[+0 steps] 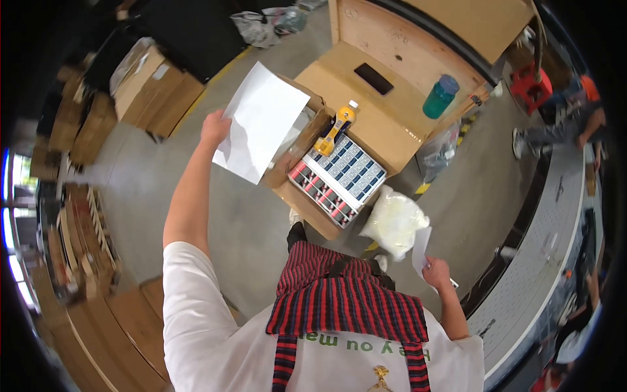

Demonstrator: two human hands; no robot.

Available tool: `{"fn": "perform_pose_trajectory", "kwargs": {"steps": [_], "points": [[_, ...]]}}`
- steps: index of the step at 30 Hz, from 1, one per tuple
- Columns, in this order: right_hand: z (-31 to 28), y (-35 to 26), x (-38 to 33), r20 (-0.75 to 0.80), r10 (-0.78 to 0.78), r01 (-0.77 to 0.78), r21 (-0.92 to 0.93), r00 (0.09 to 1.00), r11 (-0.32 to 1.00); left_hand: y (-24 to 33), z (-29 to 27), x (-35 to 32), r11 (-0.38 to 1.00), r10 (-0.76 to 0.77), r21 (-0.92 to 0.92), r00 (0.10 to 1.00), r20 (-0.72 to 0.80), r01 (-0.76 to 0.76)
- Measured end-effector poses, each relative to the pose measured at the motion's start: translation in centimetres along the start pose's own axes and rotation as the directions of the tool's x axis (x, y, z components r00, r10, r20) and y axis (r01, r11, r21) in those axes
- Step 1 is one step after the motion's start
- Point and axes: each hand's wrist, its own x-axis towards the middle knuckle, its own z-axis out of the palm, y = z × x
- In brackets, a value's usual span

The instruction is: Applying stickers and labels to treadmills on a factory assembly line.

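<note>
My left hand point(216, 126) grips the edge of a large white paper sheet point(268, 108), held out flat beside the table. Lower right, my right hand point(436, 272) pinches a narrow curled white paper strip point(421, 249). Between the hands stands an open cardboard box point(324, 225) with rows of small white-and-blue boxes point(353, 166) and red-and-black packs point(312, 186). A yellow bottle-like object point(342, 120) with a white cap lies over the box's far side. The sheet hides part of the brown carton wall behind it.
On the cardboard-covered table point(333, 68) rest a dark phone point(374, 78) and a teal bottle point(441, 97). A translucent bag of pale material point(395, 223) sits right of the box. Stacked cartons point(157, 88) stand left; another person point(575, 121) is at right near a long grey bench point(542, 268).
</note>
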Motion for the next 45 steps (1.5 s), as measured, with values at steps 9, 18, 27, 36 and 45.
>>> {"fn": "perform_pose_trajectory", "kwargs": {"steps": [9,18,27,36,45], "points": [[3.7,-16.6,3.3,0.172,0.143,-0.181,0.234,0.975,0.955,-9.0,16.4,11.0,0.957,-0.015,0.271,0.912,0.411,-0.107],[4.6,-18.9,5.6,0.197,0.202,-0.247,0.241,0.959,0.939,-7.6,15.9,10.4,0.948,0.235,0.161,0.946,0.224,-0.273],[-1.6,-21.6,15.6,0.322,-0.151,-0.302,0.943,0.935,0.141,5.5,10.5,-15.4,0.190,0.364,-0.536,0.448,0.817,0.822],[10.8,-16.8,19.4,0.255,0.028,-0.205,0.701,0.967,0.683,3.8,17.9,-22.1,0.005,-0.317,-0.498,0.473,0.822,0.867],[14.7,-11.4,25.6,0.030,0.629,-0.513,0.609,0.776,0.604,-1.9,16.3,-22.7,0.144,-0.437,-0.542,0.545,0.715,0.828]]}}
